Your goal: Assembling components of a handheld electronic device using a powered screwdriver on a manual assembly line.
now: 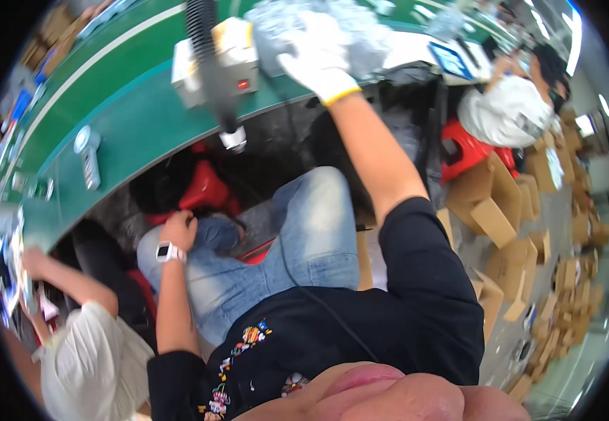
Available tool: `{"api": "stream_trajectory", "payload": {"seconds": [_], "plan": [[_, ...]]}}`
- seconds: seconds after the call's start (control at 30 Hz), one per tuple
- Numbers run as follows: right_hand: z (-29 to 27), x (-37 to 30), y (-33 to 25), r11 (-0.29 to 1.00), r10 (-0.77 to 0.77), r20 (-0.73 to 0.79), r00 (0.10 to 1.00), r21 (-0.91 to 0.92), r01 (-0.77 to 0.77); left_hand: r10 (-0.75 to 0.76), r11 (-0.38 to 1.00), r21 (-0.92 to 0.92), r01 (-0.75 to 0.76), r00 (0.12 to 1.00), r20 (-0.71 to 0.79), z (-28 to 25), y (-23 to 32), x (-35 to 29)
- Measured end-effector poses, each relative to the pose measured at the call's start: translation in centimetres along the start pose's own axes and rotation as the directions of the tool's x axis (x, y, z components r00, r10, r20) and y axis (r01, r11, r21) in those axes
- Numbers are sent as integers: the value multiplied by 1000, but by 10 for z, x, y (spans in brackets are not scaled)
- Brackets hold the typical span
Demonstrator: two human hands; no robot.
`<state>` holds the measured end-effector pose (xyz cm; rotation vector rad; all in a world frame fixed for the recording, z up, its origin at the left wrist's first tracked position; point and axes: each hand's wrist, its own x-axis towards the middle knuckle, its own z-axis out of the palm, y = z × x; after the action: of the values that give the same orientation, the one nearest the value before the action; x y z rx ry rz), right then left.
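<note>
Closest lay your black shirt (pixel 388 316), then your jeans (pixel 318 231), both on your side of the white box (pixel 248 67) with the red switch. Your left hand (pixel 178 230), bare, a pale watch (pixel 169 252) at its wrist, rested on or against the denim, short of the box and to its left. Its fingers were loosely bent and partly hidden; I could not tell whether they gripped anything. A co-worker in a white shirt (pixel 94 365) sat farther left of the box. Open cartons (pixel 494 203) stood well to its right.

A black ribbed hose (pixel 201 28) hung before the box, its pale nozzle (pixel 233 139) toward you. On the green table (pixel 136 126), left of the box, lay a grey handheld device (pixel 90 161), round head away from you, handle toward you, long axis leaning slightly left.

Your right hand (pixel 318 59), in a white glove with a yellow cuff, was just right of the box. Thumb apart, on the box side; the other fingers extended away from you, blurred over the clear plastic (pixel 367 42). Grip on it: could not tell. That heap lay right of the box, its long run sideways; how single pieces pointed, too blurred. Farther right of the box came a blue-edged screen (pixel 450 61), then a second co-worker (pixel 504 109).
</note>
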<state>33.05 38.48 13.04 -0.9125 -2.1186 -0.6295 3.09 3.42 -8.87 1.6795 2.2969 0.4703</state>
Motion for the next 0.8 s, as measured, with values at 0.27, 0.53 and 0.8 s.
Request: {"api": "stream_trajectory", "payload": {"seconds": [0.27,0.53,0.8], "plan": [[-21,14,15,982,-97,263,960,180,50,236,888,-423,-182,969,78,46,53,-43],[-84,-118,-59,635,0,301,954,737,-233,-14,-282,-897,339,934,357,31,144,10],[-38,-168,-179,206,194,531,825,800,-564,173,-649,-727,224,974,145,35,155,58]]}}
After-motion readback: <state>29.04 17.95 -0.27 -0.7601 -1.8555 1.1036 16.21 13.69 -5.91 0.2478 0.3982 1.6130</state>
